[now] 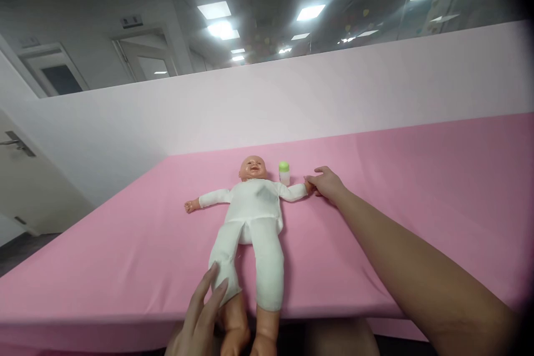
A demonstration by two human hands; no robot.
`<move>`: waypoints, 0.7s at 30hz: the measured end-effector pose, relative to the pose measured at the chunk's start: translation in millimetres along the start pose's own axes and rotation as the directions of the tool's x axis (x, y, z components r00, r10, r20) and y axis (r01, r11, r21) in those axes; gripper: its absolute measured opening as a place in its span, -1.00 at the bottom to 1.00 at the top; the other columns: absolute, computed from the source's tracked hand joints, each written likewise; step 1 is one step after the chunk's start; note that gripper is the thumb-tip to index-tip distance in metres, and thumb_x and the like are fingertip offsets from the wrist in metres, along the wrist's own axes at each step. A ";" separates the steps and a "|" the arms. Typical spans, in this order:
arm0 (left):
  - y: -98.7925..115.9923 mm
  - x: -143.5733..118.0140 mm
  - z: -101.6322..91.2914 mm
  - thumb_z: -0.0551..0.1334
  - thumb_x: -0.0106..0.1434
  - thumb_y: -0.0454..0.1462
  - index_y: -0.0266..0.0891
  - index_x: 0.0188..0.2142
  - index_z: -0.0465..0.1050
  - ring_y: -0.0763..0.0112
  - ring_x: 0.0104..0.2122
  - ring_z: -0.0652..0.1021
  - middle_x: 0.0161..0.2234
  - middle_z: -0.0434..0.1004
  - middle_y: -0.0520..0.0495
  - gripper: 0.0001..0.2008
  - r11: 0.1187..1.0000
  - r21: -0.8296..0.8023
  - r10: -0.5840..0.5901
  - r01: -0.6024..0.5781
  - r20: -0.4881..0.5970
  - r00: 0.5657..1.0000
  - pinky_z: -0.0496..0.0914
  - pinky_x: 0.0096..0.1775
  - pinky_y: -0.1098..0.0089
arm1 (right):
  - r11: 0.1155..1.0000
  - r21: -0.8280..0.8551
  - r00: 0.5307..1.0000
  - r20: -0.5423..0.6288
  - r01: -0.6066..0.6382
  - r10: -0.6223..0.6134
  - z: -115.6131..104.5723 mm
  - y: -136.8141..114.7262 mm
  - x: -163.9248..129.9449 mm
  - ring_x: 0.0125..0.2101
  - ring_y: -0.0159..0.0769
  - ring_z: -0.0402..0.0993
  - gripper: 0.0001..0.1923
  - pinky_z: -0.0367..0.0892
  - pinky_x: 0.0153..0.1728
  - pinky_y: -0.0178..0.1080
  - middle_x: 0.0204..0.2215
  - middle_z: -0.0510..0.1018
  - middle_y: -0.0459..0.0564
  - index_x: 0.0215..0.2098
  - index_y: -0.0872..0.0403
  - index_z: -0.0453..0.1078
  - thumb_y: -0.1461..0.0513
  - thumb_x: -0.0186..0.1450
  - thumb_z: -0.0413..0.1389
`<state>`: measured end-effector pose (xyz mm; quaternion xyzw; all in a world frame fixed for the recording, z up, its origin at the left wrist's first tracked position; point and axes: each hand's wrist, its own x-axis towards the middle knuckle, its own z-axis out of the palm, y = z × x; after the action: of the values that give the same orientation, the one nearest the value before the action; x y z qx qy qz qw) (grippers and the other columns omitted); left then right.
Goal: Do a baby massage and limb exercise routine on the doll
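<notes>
A doll (pixel 252 217) in a white one-piece suit lies on its back on the pink tabletop (pixel 417 189), head toward the far wall, arms spread out to either side and bare lower legs hanging past the near edge. The left hand (pixel 200 317) comes up from below that edge with its fingers (pixel 212 283) stretched out flat and loose, the tips resting on the white cloth of the doll's leg on that side, just above the bare shin; it grips nothing. The right hand (pixel 327 183) reaches far across the tabletop on an outstretched arm and closes lightly around the doll's small hand at the end of the sleeve, thumb and fingers curled about it. Just beside the doll's head, between the head and the right hand, stands the only container here, a small bottle (pixel 284 173) with a pale body and a green cap, upright on the pink cover and apart from both hands; whether anything is inside it cannot be told at this size. Behind the tabletop rises a pale pink partition (pixel 292 94), and above it ceiling lights (pixel 214 10) shine.
</notes>
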<state>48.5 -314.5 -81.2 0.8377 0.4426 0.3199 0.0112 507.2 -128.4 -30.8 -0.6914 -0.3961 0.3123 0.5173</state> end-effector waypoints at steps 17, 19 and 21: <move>14.9 104.7 -41.3 0.32 0.32 -0.07 0.15 0.29 0.42 -0.05 0.30 0.44 0.32 0.44 -0.03 -0.46 0.937 -0.321 -0.223 0.139 -0.243 0.944 0.42 0.27 -0.09 | 0.453 -0.184 0.489 0.354 0.872 -0.797 71.1 -41.4 -89.3 0.10 -0.10 0.54 -0.60 0.43 0.18 0.05 0.09 0.64 -0.06 0.22 -0.18 0.51 0.25 0.46 0.13; 14.3 125.1 -38.6 0.34 0.32 -0.05 0.08 0.26 0.46 -0.04 0.31 0.44 0.31 0.46 -0.06 -0.48 0.936 -0.317 -0.220 0.153 -0.191 0.956 0.40 0.29 -0.08 | 0.315 -0.240 0.390 0.409 0.918 -0.825 76.8 -39.3 -91.2 0.22 -0.07 0.44 -0.59 0.31 0.29 0.10 0.17 0.59 -0.05 0.22 -0.17 0.52 0.28 0.48 0.10; 13.0 143.4 -36.4 0.35 0.31 -0.01 0.04 0.25 0.48 -0.03 0.30 0.45 0.30 0.48 -0.07 -0.47 0.935 -0.300 -0.232 0.190 -0.109 0.967 0.39 0.29 -0.06 | 0.258 -0.294 0.370 0.442 0.920 -0.817 78.6 -36.5 -89.3 0.29 -0.04 0.34 -0.53 0.23 0.34 0.13 0.25 0.52 -0.06 0.28 -0.18 0.46 0.30 0.46 0.11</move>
<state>96.0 -224.7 27.1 0.7495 0.4787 0.4367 0.1354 389.1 -163.9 -14.9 -0.4269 -0.8255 -0.0727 0.3619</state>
